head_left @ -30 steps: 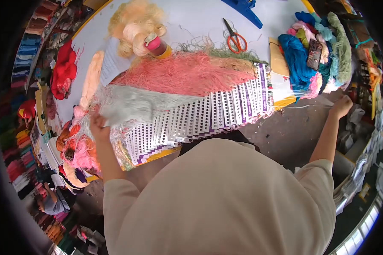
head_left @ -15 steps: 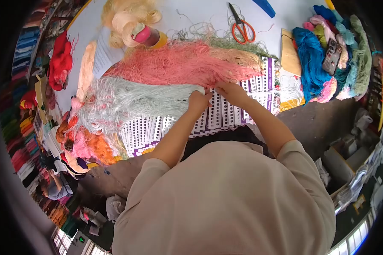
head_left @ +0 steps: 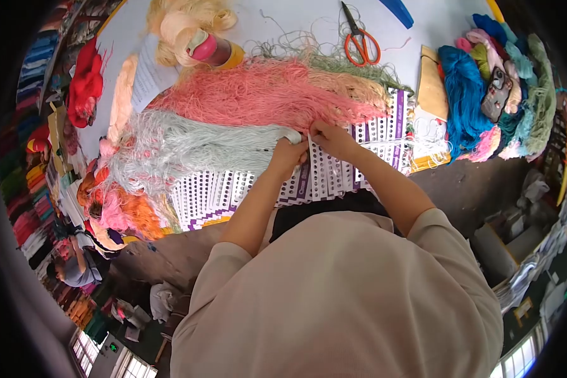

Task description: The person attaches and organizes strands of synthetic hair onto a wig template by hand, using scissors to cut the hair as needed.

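My left hand [head_left: 288,156] is closed at the right end of a thick bundle of pale blue-grey thread [head_left: 214,146], thumb and fingers pressed together around the strand ends. Close beside it, my right hand [head_left: 334,140] is pinched at the top of a punched white card [head_left: 321,173]; what its fingertips hold is too small to make out. Rows of these cards with dark holes and purple strips lie overlapping under both hands. Just beyond my fingers spreads a wide bundle of pink thread [head_left: 239,94] across the upper part of the cards.
Orange-handled scissors [head_left: 361,49] lie beyond the threads. A thread cone [head_left: 215,50] rests beside cream thread [head_left: 192,22]. Blue skeins [head_left: 463,94] and a phone [head_left: 498,94] lie at right, red thread [head_left: 86,85] at left. Another person [head_left: 79,268] is at far left.
My left hand has drawn slightly down and to the left, while the right stays pinched near the card's top. The whole view has shifted a little; the threads lie as before.
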Action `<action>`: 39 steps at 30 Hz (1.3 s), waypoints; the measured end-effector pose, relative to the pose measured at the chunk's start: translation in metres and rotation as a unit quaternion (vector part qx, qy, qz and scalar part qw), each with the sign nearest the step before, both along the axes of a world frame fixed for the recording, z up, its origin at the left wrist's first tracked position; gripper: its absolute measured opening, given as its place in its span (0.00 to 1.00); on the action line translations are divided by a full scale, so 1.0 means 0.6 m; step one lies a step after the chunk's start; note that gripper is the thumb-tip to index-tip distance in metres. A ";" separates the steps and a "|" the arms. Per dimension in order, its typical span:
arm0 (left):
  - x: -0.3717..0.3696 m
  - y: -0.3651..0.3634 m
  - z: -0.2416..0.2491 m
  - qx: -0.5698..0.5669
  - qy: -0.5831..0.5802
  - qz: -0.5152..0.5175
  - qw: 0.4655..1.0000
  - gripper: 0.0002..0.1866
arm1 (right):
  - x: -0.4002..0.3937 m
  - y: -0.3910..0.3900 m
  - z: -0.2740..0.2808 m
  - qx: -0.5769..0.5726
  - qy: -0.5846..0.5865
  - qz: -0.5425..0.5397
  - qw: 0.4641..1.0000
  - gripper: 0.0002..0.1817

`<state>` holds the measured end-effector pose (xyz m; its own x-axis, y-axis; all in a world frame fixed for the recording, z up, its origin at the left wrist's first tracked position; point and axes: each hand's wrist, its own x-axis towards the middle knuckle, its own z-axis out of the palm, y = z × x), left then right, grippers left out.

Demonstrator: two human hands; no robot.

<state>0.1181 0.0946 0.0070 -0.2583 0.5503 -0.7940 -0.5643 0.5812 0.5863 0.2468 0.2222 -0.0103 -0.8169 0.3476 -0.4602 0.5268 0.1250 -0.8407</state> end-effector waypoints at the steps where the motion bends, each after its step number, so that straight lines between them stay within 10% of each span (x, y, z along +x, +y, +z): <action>1: 0.000 0.000 -0.003 0.007 0.007 -0.014 1.000 0.04 | -0.001 -0.001 -0.001 -0.006 0.005 -0.008 1.000 0.05; 11: -0.043 -0.038 0.016 0.009 0.100 0.063 0.993 0.07 | 0.004 0.007 -0.004 -0.002 -0.010 -0.016 1.000 0.05; 20: -0.029 -0.039 0.042 0.132 -0.325 0.197 0.915 0.08 | -0.003 0.005 -0.003 -0.046 -0.041 -0.021 0.998 0.08; 24: -0.021 -0.032 0.040 0.145 -0.323 0.147 0.924 0.10 | -0.004 0.000 -0.002 -0.074 -0.060 -0.027 0.995 0.09; 28: 0.000 -0.005 0.032 -0.045 0.000 -0.107 0.993 0.12 | -0.002 0.002 -0.025 -0.238 -0.007 -0.075 0.968 0.15; 32: -0.018 -0.043 -0.028 0.016 0.421 -0.208 0.883 0.13 | -0.005 0.007 0.009 -0.080 -0.042 0.012 0.996 0.20; 35: -0.127 -0.072 0.076 -0.033 -0.064 -0.004 0.997 0.10 | -0.002 -0.008 -0.009 -0.004 -0.018 0.020 1.000 0.22; 39: -0.281 -0.166 0.196 0.071 -0.034 0.195 0.978 0.09 | -0.001 -0.020 -0.022 0.038 0.017 -0.002 0.999 0.22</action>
